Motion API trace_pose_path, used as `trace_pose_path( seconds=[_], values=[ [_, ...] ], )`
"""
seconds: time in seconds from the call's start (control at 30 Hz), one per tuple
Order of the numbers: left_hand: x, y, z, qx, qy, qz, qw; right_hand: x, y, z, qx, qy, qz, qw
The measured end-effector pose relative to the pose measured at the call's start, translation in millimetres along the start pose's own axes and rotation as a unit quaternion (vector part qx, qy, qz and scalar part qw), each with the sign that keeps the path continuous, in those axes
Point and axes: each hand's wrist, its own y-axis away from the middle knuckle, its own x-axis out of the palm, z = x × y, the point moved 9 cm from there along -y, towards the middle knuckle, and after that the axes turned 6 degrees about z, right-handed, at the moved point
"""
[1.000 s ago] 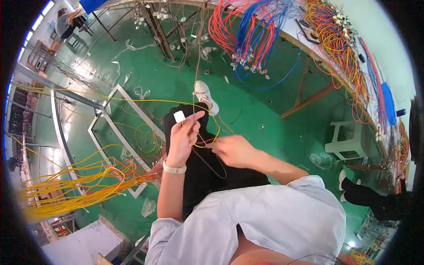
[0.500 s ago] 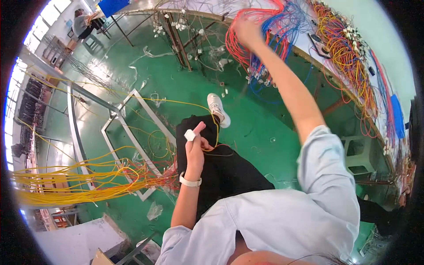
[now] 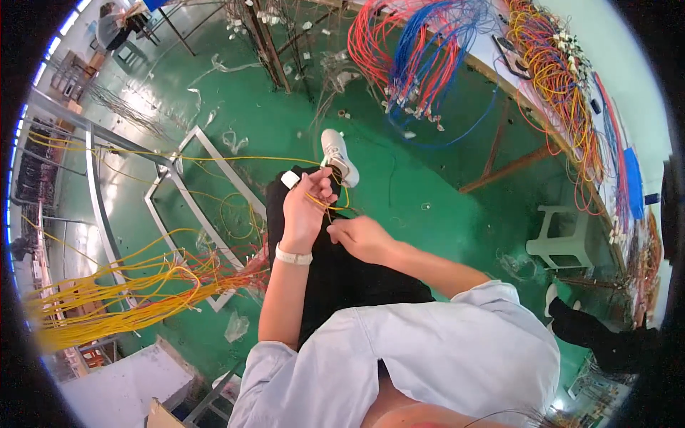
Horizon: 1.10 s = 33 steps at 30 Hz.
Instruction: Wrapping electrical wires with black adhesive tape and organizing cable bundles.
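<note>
Over my black-trousered lap, my left hand (image 3: 307,203) is closed round a yellow wire (image 3: 246,158) that runs in from the far left. A white plastic connector (image 3: 290,179) sticks out by its thumb side. My right hand (image 3: 360,239) is just below and to the right, its thumb and fingers pinched at a thin wire hanging near the left palm. The exact grip of these fingertips is small and partly hidden.
Red and blue wire bundles (image 3: 421,53) hang off the bench at the top, with yellow bundles (image 3: 542,64) and a phone (image 3: 511,57) farther right. Yellow wires (image 3: 121,303) stretch across a metal frame (image 3: 182,192) at left. A plastic stool (image 3: 562,239) stands right; another person sits far left.
My right hand has come back from the red and blue wires on the bench to my left hand. The left hand's fingers have curled more round the yellow wire.
</note>
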Motion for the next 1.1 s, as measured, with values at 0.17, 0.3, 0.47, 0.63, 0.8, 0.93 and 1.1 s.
trace_pose_path(
  seconds=[0.17,0.3,0.47,0.63,0.8,0.93,1.1],
  values=[
    [-12.1,14.7,16.0,-0.062,0.039,-0.002,0.997,4.2,12.5,-5.9,0.032,-0.02,0.065,0.997],
    [-41.1,53.7,23.3,-0.105,-0.052,-0.098,0.988,10.3,3.6,-7.2,-0.074,0.042,0.079,0.993],
    [-25.5,108.5,84.1,-0.269,-0.062,-0.069,0.959,-29.0,-68.8,-88.5,0.057,-0.384,-0.1,0.916],
    [-6.6,170.7,145.7,-0.433,0.061,0.002,0.899,-147.4,-75.7,-61.5,-0.067,-0.698,-0.162,0.694],
    [-18.8,164.4,129.8,-0.362,0.075,-0.05,0.928,-229.9,-18.4,-52.5,-0.146,-0.656,-0.162,0.723],
    [-21.0,133.4,120.5,-0.22,0.249,-0.071,0.941,-196.8,52.8,11.8,-0.075,-0.287,-0.322,0.899],
    [46.8,84.4,83.6,-0.169,0.194,-0.006,0.966,-69.8,94.7,74.1,-0.129,-0.005,-0.074,0.989]
  ],
)
